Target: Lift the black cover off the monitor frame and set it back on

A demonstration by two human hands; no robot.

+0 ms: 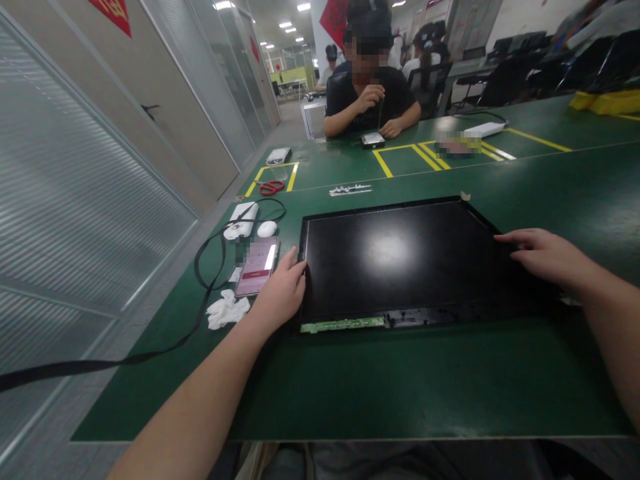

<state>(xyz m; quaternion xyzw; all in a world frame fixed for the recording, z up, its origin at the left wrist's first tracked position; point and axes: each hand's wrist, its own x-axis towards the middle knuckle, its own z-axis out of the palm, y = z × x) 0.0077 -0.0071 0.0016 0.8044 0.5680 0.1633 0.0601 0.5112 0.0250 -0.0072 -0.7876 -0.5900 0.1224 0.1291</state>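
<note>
A black flat display panel (395, 260) lies face up before me, with a bright reflection in its middle. Along its near edge runs a narrow green circuit board (343, 325). My left hand (281, 288) is closed on the panel's left edge, thumb and fingers at the frame. At the opposite side, my right hand (545, 257) grips the right edge, its index finger stretched along the top of the frame. The undersides of both grips are hidden. Close to my left hand are a phone (257, 265) with a lit screen and a crumpled white tissue (227, 310).
The green table (400, 393) also bears a black strap (165, 350), a white power bank-like block (241, 220), a white mouse-like object (267, 229), red scissors (271, 188) and white strips (351, 190). Across it, a person (373, 100) works on a small device (373, 139).
</note>
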